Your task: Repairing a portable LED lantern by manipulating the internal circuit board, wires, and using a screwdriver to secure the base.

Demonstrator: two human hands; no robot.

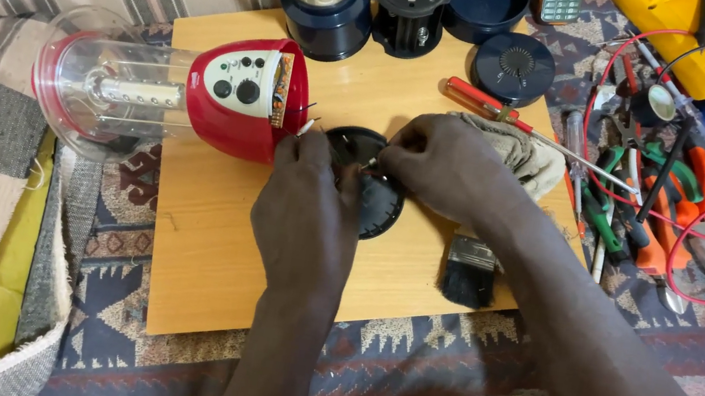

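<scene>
A red lantern (241,96) with a clear dome (106,84) lies on its side on a wooden board (203,250). Beside it lies a round black cover (380,202). My left hand (303,209) rests over the cover's left part and pinches thin wires that lead from the lantern's open base. My right hand (447,166) is at the cover's upper right, fingers pinched on a small metal piece or wire end near the left fingertips; what it is exactly is too small to tell.
A paint brush (469,268) and a cloth (524,155) lie right of my hands. A red-handled screwdriver (481,103), pliers (682,203), red and black leads and a yellow meter (680,38) crowd the right. Dark blue lantern parts (330,11) stand at the board's far edge.
</scene>
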